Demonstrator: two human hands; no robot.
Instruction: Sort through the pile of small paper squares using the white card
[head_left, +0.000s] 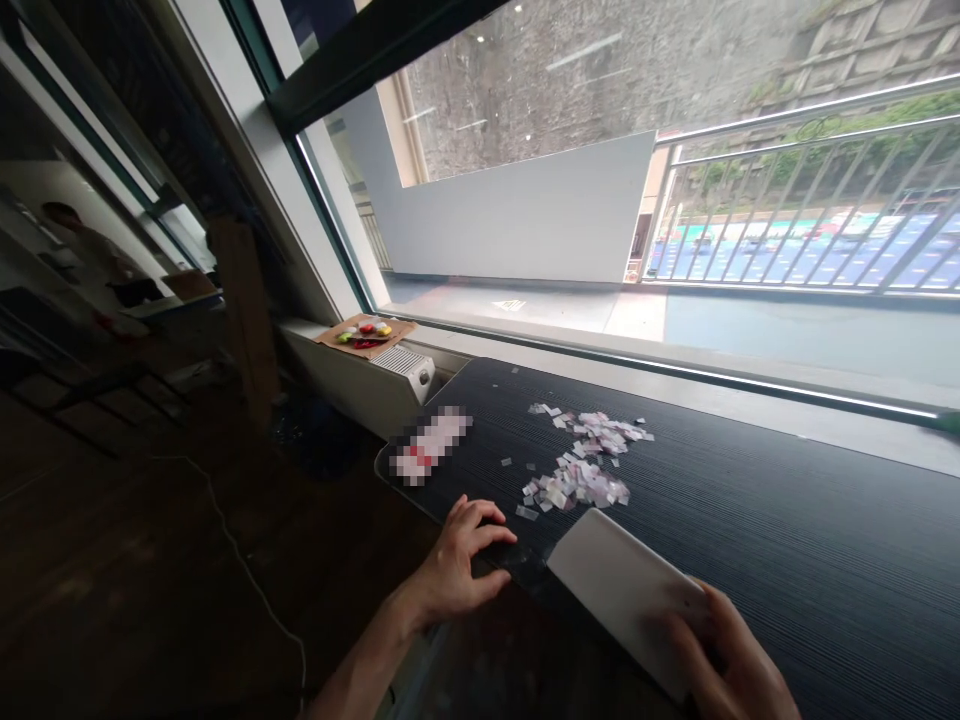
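Note:
At the near edge of the black table [720, 480], my left hand [469, 560] has its fingers apart and curved, with nothing plainly held. Something faint and see-through [525, 556] lies by its fingertips; I cannot make out what it is. My right hand [727, 660] grips the near end of a white rectangular thing [619, 580], like a shallow box or tray, tilted over the table's edge. Just beyond its far corner lies a loose heap of small clear and pinkish pieces [581, 480]. A second cluster of such pieces [604, 432] lies behind it, towards the window.
A blurred-out pink and red item [427, 448] lies at the table's left corner. Beyond it, a cardboard sheet [401, 328] carries several colourful small things on a ledge. A white cable [225, 525] runs over the floor. A person [94, 245] stands far left.

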